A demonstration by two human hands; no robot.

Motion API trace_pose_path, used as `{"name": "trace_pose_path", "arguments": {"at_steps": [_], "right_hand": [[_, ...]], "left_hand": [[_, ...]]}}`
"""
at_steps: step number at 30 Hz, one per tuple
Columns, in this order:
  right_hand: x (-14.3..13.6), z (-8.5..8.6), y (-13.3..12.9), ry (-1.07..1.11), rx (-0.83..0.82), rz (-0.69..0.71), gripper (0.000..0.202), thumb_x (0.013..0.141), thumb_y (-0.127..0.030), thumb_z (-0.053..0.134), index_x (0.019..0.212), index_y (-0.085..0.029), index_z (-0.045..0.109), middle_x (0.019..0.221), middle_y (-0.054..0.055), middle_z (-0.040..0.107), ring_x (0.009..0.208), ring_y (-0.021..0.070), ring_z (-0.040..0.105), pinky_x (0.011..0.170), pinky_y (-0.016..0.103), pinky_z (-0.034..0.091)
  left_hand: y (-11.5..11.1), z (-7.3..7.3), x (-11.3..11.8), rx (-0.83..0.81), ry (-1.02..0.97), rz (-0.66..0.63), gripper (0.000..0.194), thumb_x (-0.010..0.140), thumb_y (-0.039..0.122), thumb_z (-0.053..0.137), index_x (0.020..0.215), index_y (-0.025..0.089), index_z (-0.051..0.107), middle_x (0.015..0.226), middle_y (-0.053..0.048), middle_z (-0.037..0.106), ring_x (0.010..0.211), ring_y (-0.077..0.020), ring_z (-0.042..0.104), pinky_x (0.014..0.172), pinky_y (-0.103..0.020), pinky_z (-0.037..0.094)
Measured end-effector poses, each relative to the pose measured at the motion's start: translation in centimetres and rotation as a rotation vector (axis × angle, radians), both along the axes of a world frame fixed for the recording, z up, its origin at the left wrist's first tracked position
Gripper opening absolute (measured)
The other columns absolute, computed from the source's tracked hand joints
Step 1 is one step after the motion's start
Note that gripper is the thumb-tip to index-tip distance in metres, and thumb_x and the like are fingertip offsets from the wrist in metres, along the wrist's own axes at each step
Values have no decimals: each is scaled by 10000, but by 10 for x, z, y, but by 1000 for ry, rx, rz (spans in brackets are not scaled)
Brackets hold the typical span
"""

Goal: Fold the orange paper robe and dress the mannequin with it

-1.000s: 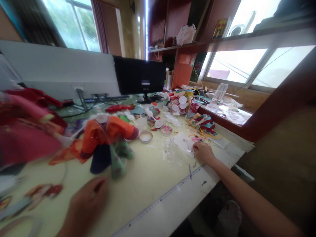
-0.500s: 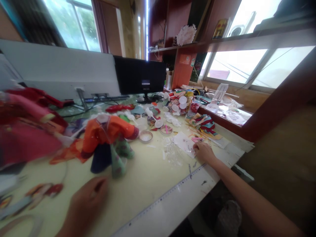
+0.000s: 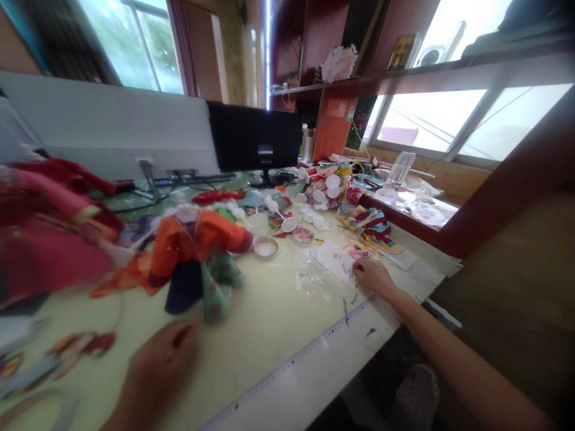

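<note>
My right hand (image 3: 372,276) rests on the far right part of the table, its fingertips pinched together at the edge of a white sheet of paper (image 3: 335,261) dotted with small dark and reddish bits. Whatever those fingertips hold is too small to see. Low on the left, my left hand (image 3: 159,365) is curled closed over the table, slightly blurred, and its grip is hidden. Beyond it stands a doll-like figure in orange cloth (image 3: 202,230) with dark blue and green fabric below. Clear plastic wrap (image 3: 312,278) lies beside the paper.
A long ruler (image 3: 291,362) runs along the table's front edge. Shallow round dishes (image 3: 265,248), white plastic stands (image 3: 288,224) and fabric scraps (image 3: 372,224) are scattered farther back. A black monitor (image 3: 256,134) stands behind, with pink clothing (image 3: 49,251) at left.
The white paper and my right fingertips have shifted very slightly to the right. My left hand stays where it was.
</note>
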State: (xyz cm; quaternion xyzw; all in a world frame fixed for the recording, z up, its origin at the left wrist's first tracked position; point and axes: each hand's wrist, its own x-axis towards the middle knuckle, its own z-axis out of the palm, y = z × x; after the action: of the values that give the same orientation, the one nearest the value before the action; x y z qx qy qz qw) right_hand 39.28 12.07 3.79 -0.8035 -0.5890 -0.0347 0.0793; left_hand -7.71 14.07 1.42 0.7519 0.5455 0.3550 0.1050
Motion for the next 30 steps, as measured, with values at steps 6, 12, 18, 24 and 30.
{"name": "trace_pose_path", "arguments": {"at_steps": [6,12,18,24,30], "right_hand": [[0,0,1,-4,-35,-6,128,837,-227,529,779,-134,595,823,18,598,782,142,538,737,297,407],[0,2,3,-35,-94,-17,213,884,-314,502,820,-127,580,847,21,590,796,142,558,753,327,447],[0,4,5,-71,-144,-7,227,896,-328,485,857,-123,576,862,28,586,791,141,562,744,328,461],[2,8,4,-50,-176,47,224,894,-324,489,852,-122,574,840,21,585,771,135,563,732,320,463],[5,10,1,-21,-168,77,223,899,-321,481,844,-125,572,827,17,583,749,128,560,715,308,465]], "left_hand": [[1,-1,-1,36,13,-6,212,720,357,516,768,190,637,711,-8,674,582,-135,610,519,-185,482],[1,0,1,45,10,1,211,721,351,517,775,189,640,715,-8,676,585,-135,613,528,-185,485],[1,-3,-1,27,27,-14,197,729,347,526,804,200,635,744,0,681,611,-129,619,544,-167,483],[-1,-3,2,76,66,-41,195,751,339,513,793,189,630,718,-6,664,598,-125,604,550,-176,483],[-7,-3,25,217,153,-256,173,795,298,487,822,205,630,720,-9,655,649,-120,613,600,-190,479]]}}
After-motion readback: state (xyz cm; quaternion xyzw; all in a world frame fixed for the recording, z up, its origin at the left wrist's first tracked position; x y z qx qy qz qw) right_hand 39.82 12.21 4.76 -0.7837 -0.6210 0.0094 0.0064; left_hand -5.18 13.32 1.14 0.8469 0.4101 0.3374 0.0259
